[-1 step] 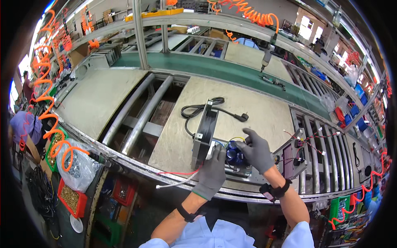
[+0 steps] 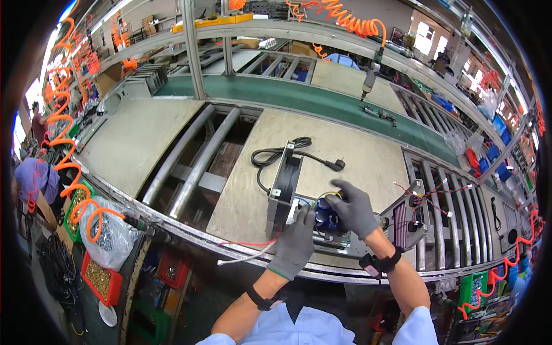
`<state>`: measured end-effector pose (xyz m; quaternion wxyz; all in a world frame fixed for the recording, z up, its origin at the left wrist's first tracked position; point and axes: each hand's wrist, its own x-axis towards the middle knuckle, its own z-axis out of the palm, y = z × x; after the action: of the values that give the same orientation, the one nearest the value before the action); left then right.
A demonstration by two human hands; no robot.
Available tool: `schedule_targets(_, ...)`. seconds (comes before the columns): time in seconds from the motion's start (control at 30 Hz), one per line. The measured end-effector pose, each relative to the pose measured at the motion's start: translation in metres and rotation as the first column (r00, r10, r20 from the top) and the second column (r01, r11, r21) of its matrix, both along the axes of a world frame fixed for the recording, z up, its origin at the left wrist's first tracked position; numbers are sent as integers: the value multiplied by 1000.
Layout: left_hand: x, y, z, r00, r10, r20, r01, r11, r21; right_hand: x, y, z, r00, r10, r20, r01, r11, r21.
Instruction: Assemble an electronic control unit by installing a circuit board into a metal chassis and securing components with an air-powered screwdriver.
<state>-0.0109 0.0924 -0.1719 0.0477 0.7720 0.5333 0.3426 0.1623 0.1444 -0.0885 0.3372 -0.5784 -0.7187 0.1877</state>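
Note:
Both my hands wear grey gloves and work at a metal chassis lying on the pale board. My left hand (image 2: pixel 295 246) has its fingers together, bent down at wires beside the chassis's upright panel (image 2: pixel 283 187); what its fingertips hold is hidden. My right hand (image 2: pixel 355 211) is over the right side of a round blue component (image 2: pixel 326 218), index finger and thumb apart. A thin yellow wire (image 2: pixel 326 194) arcs over the component close to these fingers. A red wire (image 2: pixel 247 243) and a white cable (image 2: pixel 244 257) stick out to the left below the panel.
A black power cord (image 2: pixel 265 155) with a plug (image 2: pixel 337 165) lies behind the chassis. At right, another unit (image 2: pixel 409 215) trails wires over metal rollers (image 2: pixel 460 213). A screwdriver tool (image 2: pixel 372 80) hangs above the green belt (image 2: pixel 259 89). Red bin (image 2: pixel 100 279) at lower left.
My right hand has shifted slightly left, its index finger closer to the yellow wire. My left hand stays at almost the same spot beside the panel.

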Motion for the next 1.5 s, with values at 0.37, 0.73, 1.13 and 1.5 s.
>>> schedule_targets(0.37,-3,-1,6,957,-34,-288,-22,982,-189,-23,83,-23,922,336,-194,-383,868,-317)
schedule_targets(0.73,-6,0,1,916,-83,-394,-21,968,-251,-24,92,-38,939,227,257,-141,939,-313)
schedule_targets(1.13,-24,2,-6,938,-183,-293,146,979,-143,-1,119,-71,933,55,356,105,904,-415)
schedule_targets(1.5,3,9,-9,857,-85,-509,-77,954,-290,21,98,-69,978,120,-168,-178,902,-393)
